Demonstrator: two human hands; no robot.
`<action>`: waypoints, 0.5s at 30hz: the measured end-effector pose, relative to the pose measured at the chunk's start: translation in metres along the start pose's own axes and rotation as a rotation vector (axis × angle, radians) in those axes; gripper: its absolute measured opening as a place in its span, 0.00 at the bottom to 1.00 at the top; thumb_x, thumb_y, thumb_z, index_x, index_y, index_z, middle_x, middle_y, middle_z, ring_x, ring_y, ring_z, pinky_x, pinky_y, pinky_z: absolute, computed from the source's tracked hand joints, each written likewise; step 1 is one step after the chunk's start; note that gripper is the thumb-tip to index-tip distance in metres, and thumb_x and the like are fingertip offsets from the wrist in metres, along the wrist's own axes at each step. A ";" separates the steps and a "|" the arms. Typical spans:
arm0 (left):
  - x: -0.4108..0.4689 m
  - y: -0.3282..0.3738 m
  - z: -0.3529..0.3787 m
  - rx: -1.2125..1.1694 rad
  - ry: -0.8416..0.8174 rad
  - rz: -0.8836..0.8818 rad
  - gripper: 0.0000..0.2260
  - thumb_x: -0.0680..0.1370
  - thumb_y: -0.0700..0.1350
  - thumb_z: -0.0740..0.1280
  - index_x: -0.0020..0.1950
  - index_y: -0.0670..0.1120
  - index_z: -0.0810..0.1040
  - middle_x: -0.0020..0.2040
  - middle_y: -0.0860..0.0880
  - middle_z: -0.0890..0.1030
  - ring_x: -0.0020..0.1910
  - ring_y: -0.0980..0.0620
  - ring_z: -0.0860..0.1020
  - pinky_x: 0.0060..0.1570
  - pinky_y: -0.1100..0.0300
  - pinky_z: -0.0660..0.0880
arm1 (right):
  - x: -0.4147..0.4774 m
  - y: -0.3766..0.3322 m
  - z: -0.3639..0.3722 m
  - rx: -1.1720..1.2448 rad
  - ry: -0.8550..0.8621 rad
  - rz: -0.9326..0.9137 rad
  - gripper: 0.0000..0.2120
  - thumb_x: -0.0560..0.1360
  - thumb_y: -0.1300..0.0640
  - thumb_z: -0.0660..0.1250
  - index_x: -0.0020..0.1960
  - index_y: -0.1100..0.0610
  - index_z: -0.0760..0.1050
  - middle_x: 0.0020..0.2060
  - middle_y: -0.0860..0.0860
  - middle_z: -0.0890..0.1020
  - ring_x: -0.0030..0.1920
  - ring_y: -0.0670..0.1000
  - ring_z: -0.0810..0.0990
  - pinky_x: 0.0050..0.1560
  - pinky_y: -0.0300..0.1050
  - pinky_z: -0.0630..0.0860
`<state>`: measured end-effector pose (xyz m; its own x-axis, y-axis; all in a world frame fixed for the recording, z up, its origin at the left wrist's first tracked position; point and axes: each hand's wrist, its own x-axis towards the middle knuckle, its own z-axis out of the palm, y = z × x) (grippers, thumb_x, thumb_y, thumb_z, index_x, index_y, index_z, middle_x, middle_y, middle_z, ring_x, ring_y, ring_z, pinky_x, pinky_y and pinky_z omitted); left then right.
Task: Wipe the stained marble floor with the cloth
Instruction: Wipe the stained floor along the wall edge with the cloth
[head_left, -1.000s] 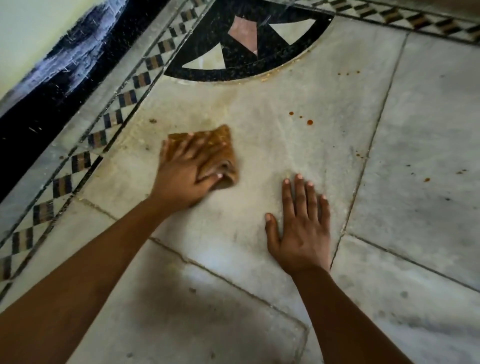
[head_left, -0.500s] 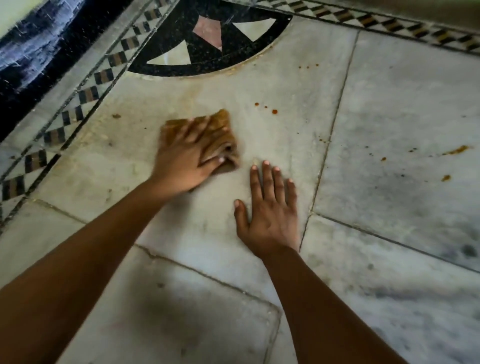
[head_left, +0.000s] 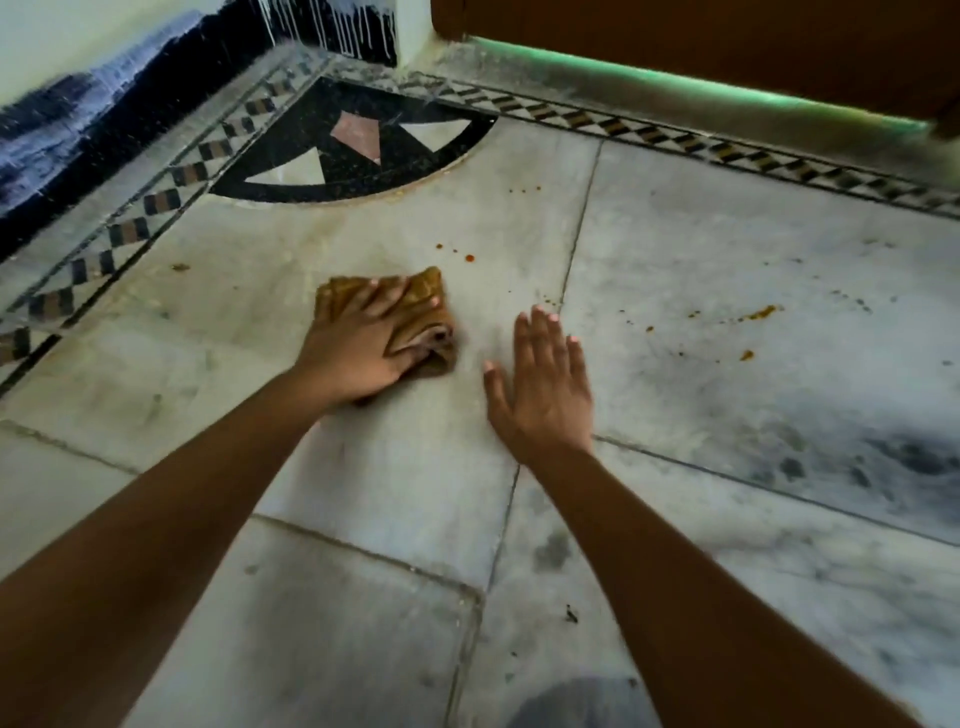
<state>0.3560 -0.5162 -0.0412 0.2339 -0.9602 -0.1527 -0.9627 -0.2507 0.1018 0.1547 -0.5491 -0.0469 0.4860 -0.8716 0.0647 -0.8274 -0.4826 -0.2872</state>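
Observation:
A crumpled brown-yellow cloth lies on the grey marble floor. My left hand presses flat on top of it, fingers spread over the fabric and thumb at its near edge. My right hand rests just to the right, palm down with fingers apart, holding nothing. Small orange-red spots sit beyond the cloth. More orange-brown stains are scattered on the slab to the right. A yellowish smear covers the slab around the cloth.
A black quarter-circle inlay with pink and white triangles fills the far corner. Chequered border strips run along the left and back walls. A brown door stands at the back right. Grey fabric shows at the bottom edge.
The view has tilted up and pulled back, so the back wall and door now show. Both hands stay side by side; the cloth has slid slightly nearer the right hand.

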 end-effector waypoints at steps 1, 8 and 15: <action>-0.009 -0.009 0.001 -0.001 0.043 -0.019 0.29 0.77 0.65 0.52 0.76 0.62 0.49 0.78 0.55 0.48 0.77 0.50 0.48 0.72 0.41 0.44 | 0.007 0.015 -0.001 -0.022 0.000 0.013 0.35 0.74 0.42 0.40 0.76 0.59 0.47 0.77 0.54 0.48 0.76 0.51 0.44 0.72 0.45 0.37; 0.097 -0.039 -0.003 -0.042 0.062 -0.379 0.37 0.71 0.71 0.45 0.76 0.56 0.53 0.77 0.44 0.55 0.74 0.37 0.54 0.70 0.34 0.49 | 0.019 0.048 0.010 -0.013 0.090 0.059 0.34 0.76 0.44 0.46 0.76 0.60 0.46 0.77 0.55 0.47 0.76 0.52 0.44 0.74 0.45 0.38; 0.118 0.051 -0.003 -0.070 0.113 -0.152 0.30 0.75 0.67 0.53 0.75 0.57 0.57 0.78 0.49 0.54 0.75 0.41 0.51 0.69 0.33 0.45 | 0.023 0.048 0.009 -0.048 -0.019 0.091 0.34 0.76 0.43 0.44 0.76 0.59 0.45 0.77 0.55 0.46 0.76 0.52 0.43 0.74 0.48 0.36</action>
<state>0.3348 -0.6423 -0.0514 0.3938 -0.9172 -0.0607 -0.9041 -0.3984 0.1544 0.1286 -0.5916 -0.0677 0.4132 -0.9104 0.0221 -0.8806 -0.4057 -0.2450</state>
